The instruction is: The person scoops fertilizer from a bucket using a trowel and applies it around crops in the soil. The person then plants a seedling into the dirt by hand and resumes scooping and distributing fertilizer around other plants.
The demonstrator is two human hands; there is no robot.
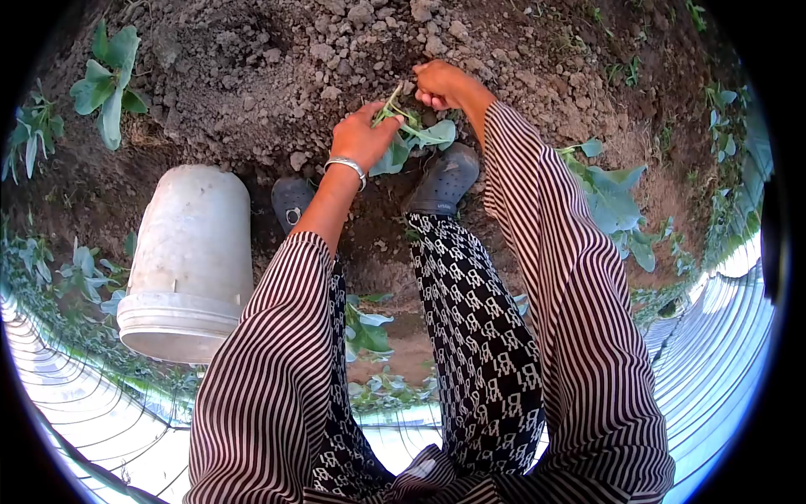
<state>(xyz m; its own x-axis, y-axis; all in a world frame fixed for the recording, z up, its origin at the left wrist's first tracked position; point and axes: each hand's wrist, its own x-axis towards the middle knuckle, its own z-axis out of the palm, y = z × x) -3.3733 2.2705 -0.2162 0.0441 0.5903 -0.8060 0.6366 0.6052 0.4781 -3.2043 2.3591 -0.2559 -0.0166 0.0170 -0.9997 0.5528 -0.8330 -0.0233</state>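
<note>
A leafy green seedling (393, 153) hangs from my left hand (366, 137), whose fingers close round its stems; a bracelet circles that wrist. The seedling's pale stem end points up toward the soil, and its broad leaves spread above the shoes. Just right of the stem, my right hand (440, 85) is curled with its knuckles close over the brown, crumbly soil (369, 42). Whether its fingers hold anything is hidden.
A white bucket (191, 244) lies on its side at the left. Dark clogs (445, 178) stand below my hands. Leafy plants grow at the upper left (111, 84) and to the right of my right sleeve (611, 197). Translucent sheeting (714, 336) curves along the lower edges.
</note>
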